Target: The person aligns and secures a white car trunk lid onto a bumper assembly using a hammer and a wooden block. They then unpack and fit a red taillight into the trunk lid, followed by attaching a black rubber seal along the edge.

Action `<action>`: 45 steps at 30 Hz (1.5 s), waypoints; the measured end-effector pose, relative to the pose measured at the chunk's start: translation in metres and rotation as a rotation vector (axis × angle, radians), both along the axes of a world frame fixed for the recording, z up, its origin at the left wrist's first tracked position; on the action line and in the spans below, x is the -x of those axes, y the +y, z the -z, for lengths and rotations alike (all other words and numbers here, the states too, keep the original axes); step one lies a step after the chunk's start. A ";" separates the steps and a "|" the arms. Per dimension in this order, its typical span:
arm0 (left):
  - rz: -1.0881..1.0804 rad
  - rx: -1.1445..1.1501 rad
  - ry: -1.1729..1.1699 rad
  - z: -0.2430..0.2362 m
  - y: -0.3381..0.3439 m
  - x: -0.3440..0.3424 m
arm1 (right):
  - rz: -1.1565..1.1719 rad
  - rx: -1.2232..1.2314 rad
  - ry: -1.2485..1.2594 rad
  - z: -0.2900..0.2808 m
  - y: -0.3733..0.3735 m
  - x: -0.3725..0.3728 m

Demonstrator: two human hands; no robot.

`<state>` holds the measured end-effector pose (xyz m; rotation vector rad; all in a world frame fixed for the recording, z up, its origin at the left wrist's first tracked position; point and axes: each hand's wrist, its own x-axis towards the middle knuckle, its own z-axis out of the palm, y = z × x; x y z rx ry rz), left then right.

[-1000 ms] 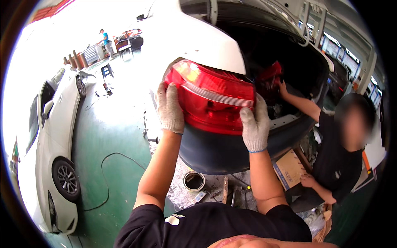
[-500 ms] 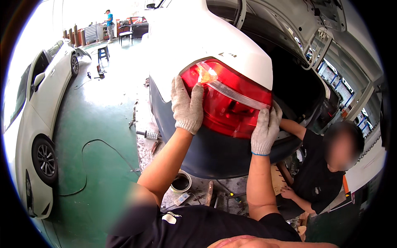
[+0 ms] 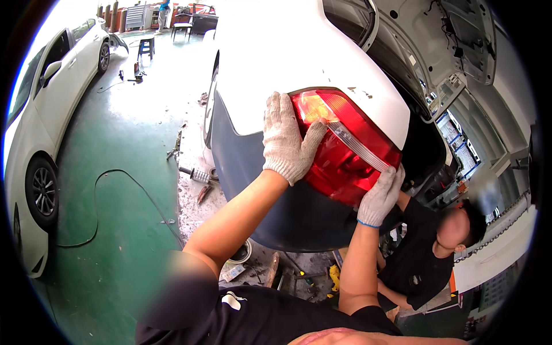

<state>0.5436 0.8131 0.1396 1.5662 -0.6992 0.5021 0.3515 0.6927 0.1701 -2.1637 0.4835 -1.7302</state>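
Note:
A red tail light (image 3: 351, 172) with an orange section and a clear strip sits at the rear corner of a white car body (image 3: 276, 52), above a dark bumper (image 3: 253, 213). My left hand (image 3: 289, 141), in a knitted glove, lies along the lamp's left edge; its fingers are stretched over the bodywork and its thumb rests on the lens. On the lamp's lower right end lies my gloved right hand (image 3: 380, 196), fingers extended along the edge beside the trunk opening. Both palms are against the lamp. What is behind it is hidden.
A co-worker (image 3: 428, 253) in black crouches at the right, one arm reaching behind my right hand. Tools, a yellow tool (image 3: 334, 277) and a round can (image 3: 242, 253) lie below the bumper. A cable (image 3: 96, 201) crosses the green floor; another white car (image 3: 63, 115) stands left.
My view has turned, so the car and both hands appear farther right. Both hands stay on the tail light. The co-worker's head has tilted, and the yellow tool has come into sight.

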 end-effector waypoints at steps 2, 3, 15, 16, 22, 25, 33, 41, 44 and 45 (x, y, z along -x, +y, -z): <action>0.027 0.035 -0.007 0.001 -0.001 -0.003 | -0.008 0.030 0.012 -0.004 -0.003 -0.003; 0.038 0.051 -0.011 0.002 0.000 -0.004 | -0.015 0.043 0.017 -0.005 -0.004 -0.004; 0.047 0.061 -0.138 0.062 0.018 0.025 | -0.196 -0.077 -0.020 -0.001 0.002 0.002; 0.048 0.063 -0.132 0.062 0.017 0.025 | -0.155 -0.095 -0.059 0.001 0.000 -0.007; 0.059 0.019 -0.113 0.062 0.017 0.015 | -0.256 -0.101 -0.088 -0.001 -0.004 -0.011; 0.081 0.037 -0.122 0.075 0.018 0.014 | -0.257 -0.065 -0.061 -0.001 -0.006 -0.008; 0.114 0.038 -0.011 0.093 0.019 0.010 | -0.174 -0.012 0.077 0.004 -0.014 0.007; 0.197 0.028 -0.080 0.083 0.033 -0.006 | -0.225 -0.073 0.003 0.009 -0.010 0.004; 0.147 0.088 -0.133 0.085 0.026 -0.007 | -0.281 -0.151 -0.062 0.014 -0.014 0.002; 0.135 0.078 -0.138 0.085 0.025 -0.007 | -0.282 -0.207 -0.070 0.013 -0.010 -0.002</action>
